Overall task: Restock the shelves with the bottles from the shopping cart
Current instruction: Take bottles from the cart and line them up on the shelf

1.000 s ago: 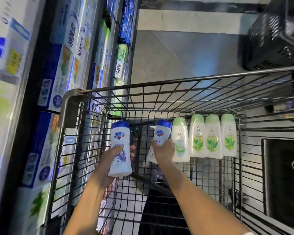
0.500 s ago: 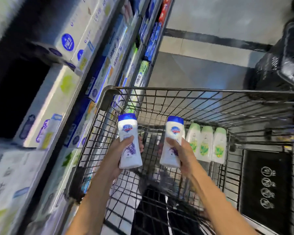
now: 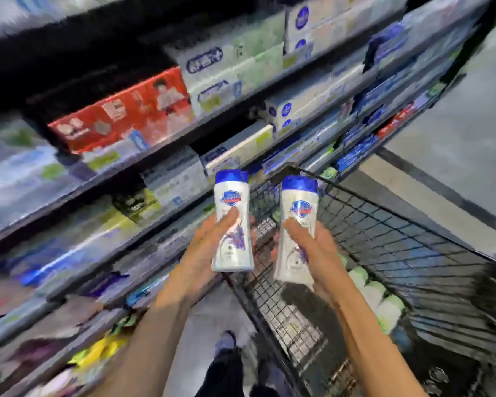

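White plastic with blue caps: two bottles are held upright, side by side, above the near left corner of the shopping cart (image 3: 384,230). The left hand (image 3: 209,250) grips the left bottle (image 3: 232,222) low on its body, thumb lying across the front label and the other fingers wrapped behind it. The right hand (image 3: 312,253) holds the right bottle (image 3: 297,227) the same way, thumb over the front and fingers curled round the back. The two bottles are just beside each other without touching; the left one sits slightly higher and nearer the shelves. Each carries a blue and red shield logo and a purple flower print lower down.

Below and to the right of the right forearm, several green-capped bottles (image 3: 375,293) stand in a row inside the black wire cart, against its near wall.

To the left, the shelves (image 3: 166,156) run in tiers away toward the upper right, heavily blurred. A red box (image 3: 121,116) lies on an upper shelf, with white and green boxes (image 3: 232,70) beside it to the right. Blue and white packs (image 3: 355,151) line the shelf edge farther along. On the lower shelves the goods are smeared, and I cannot tell what they are. Grey floor (image 3: 455,116) shows beyond the cart's far edge, and a shoe (image 3: 225,340) is visible between the forearms.
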`<act>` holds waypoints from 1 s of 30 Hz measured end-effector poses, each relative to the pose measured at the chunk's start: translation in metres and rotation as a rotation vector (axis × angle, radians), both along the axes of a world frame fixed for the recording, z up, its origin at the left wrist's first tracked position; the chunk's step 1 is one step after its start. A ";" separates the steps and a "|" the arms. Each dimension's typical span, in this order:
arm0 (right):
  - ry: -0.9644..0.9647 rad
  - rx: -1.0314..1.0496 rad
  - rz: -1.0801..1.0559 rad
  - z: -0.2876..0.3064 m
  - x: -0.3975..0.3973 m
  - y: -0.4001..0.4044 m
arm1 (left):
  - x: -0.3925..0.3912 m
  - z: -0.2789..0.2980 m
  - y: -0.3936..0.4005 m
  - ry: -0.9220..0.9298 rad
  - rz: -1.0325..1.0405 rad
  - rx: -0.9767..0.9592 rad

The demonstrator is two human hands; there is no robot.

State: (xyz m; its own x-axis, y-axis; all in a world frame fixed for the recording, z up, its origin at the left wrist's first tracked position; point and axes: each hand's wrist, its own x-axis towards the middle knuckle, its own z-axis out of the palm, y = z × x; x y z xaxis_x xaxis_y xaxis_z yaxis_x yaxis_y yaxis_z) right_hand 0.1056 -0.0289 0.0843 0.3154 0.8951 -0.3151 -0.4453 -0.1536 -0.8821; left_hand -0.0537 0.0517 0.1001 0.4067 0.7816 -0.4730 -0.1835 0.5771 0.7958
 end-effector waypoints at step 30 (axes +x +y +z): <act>-0.008 0.604 0.808 0.286 -0.621 -0.038 | -0.633 0.267 -0.182 0.159 0.661 0.743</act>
